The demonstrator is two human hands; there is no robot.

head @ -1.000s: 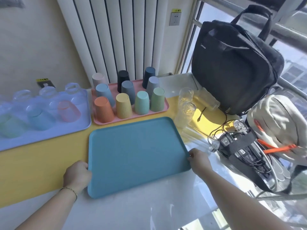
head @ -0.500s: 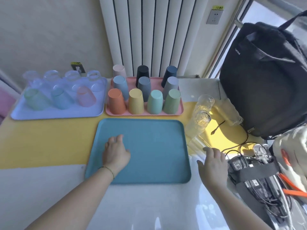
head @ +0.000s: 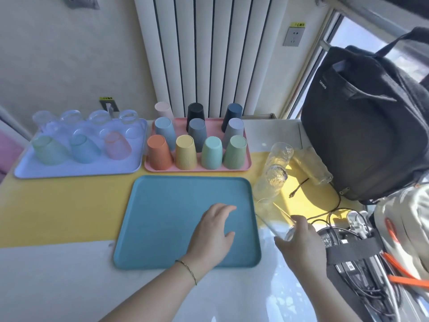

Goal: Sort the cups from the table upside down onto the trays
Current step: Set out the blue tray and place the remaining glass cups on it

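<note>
Tabletop (head: 69, 287) beside blue tray (head: 162, 217): right hand (head: 299, 245) fingers curl round a tilted clear glass (head: 275, 218); left hand (head: 213, 231) fingers spread.

Ordinary indoor room, office or study by the look. White column radiator (head: 209, 54) upper centre, wall socket (head: 293, 36) beside it, window (head: 355, 31) upper right, black laptop bag (head: 362, 126) right, chargers and cables (head: 332, 238) lower right.

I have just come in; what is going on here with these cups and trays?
A person is sorting cups upside down onto trays. The right hand grips a clear glass tilted beside the blue tray, which holds no cups yet. The left hand is spread open above that tray. Coloured cups stand upside down on the pink tray, translucent cups on the lilac tray. More clear glasses wait on the table at the right.
</note>
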